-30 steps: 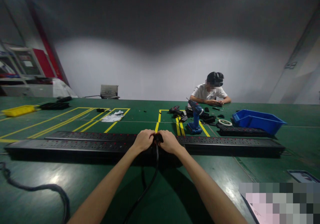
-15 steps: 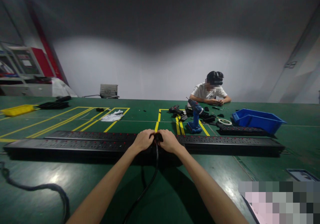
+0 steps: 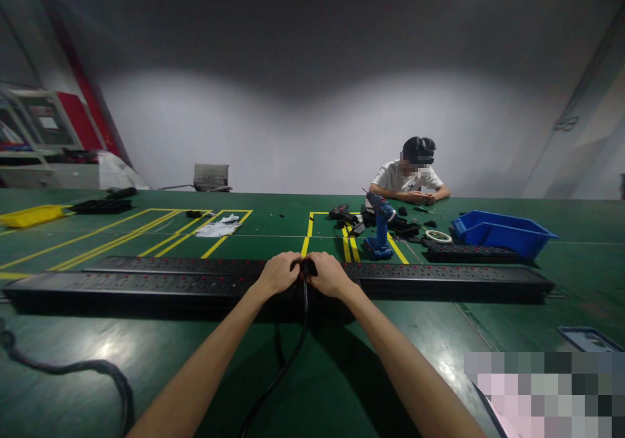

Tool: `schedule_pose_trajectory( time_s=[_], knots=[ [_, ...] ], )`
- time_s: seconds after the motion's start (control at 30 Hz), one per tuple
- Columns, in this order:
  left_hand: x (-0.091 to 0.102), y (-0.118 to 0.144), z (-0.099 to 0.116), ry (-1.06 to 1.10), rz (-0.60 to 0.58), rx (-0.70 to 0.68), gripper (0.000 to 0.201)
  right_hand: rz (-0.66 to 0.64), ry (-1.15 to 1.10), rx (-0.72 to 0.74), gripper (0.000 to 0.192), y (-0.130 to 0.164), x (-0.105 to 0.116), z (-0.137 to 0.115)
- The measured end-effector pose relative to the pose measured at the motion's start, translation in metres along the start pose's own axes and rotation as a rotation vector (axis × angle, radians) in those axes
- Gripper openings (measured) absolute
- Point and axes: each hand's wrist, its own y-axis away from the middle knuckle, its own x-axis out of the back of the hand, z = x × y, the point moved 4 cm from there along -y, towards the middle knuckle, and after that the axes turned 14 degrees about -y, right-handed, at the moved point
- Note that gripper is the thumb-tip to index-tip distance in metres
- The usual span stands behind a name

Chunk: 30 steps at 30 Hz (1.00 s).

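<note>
My left hand (image 3: 278, 273) and my right hand (image 3: 329, 274) meet at the middle, fingers curled round a black plug (image 3: 307, 267). Its black cord (image 3: 305, 324) drops between my wrists and runs down to the lower edge. Directly under the hands are long black power strips with rows of sockets and small red switches: a nearer one (image 3: 141, 288) reaching left, and one behind it (image 3: 449, 283) reaching right. My fingers hide the tip of the plug, so I cannot tell whether it sits in a socket.
A blue cordless drill (image 3: 379, 226) stands beyond the strips, near scattered black parts. Right of it are a tape ring (image 3: 438, 237), a short power strip (image 3: 471, 254) and a blue bin (image 3: 502, 230). A thick black cable (image 3: 73, 366) lies front left. A person (image 3: 410, 174) sits opposite.
My hands keep their grip on the plug in almost the same place. The whole view has shifted very slightly; nothing else has visibly moved.
</note>
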Motion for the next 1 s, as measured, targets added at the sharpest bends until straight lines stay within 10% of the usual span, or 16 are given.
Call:
schedule_pose_trajectory(
  time_s=[1.0],
  knots=[
    [-0.006, -0.001, -0.006, -0.022, -0.040, 0.024, 0.029, -0.104, 0.116, 0.034, 0.025, 0.000, 0.003, -0.006]
  ],
)
